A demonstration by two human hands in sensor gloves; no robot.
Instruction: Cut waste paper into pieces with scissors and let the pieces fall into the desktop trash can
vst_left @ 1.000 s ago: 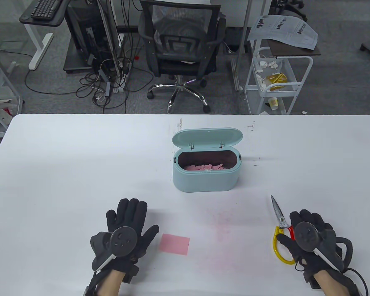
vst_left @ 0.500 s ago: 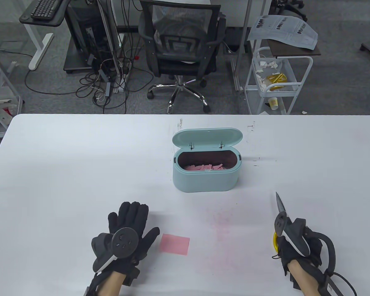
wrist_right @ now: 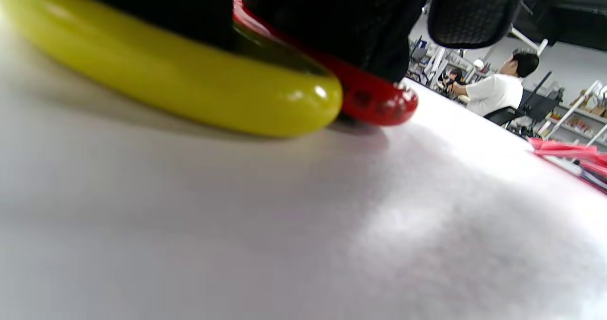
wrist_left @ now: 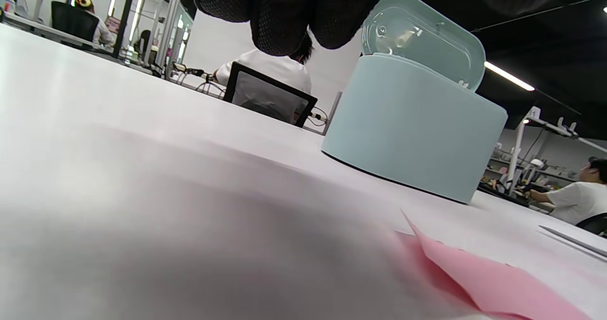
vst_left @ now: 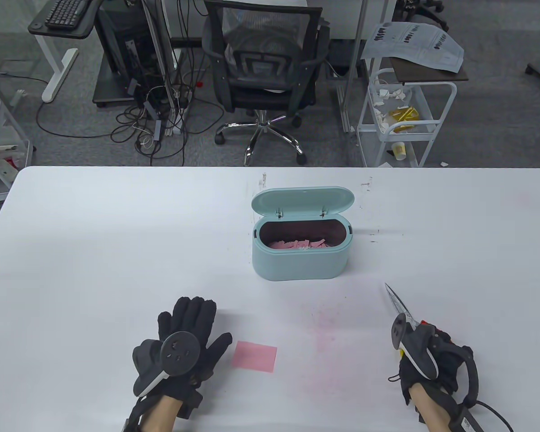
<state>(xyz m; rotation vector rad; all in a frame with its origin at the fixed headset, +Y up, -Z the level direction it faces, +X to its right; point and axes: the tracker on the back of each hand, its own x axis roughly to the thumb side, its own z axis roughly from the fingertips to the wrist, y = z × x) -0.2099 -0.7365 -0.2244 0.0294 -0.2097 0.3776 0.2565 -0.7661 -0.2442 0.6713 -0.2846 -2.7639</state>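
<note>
A pink paper square (vst_left: 255,356) (wrist_left: 502,287) lies flat on the white table (vst_left: 94,252), just right of my left hand (vst_left: 186,333), which rests palm down with straight fingers (wrist_left: 280,12). My right hand (vst_left: 425,355) grips the scissors (vst_left: 398,306) by their yellow and red handles (wrist_right: 213,87); the blades are together and point up and left toward the can. The mint-green desktop trash can (vst_left: 300,252) (wrist_left: 412,125) stands mid-table with its lid tipped back and pink scraps (vst_left: 299,245) inside.
A faint pink smear (vst_left: 328,333) marks the table between my hands. Beyond the far edge stand an office chair (vst_left: 263,67), a white cart (vst_left: 402,112) and tangled cables (vst_left: 162,121). People sit in the background of both wrist views.
My right hand closed round the scissor handles and turned on edge, then swung the blades a little to the left. The left hand and the pink paper stayed put.
</note>
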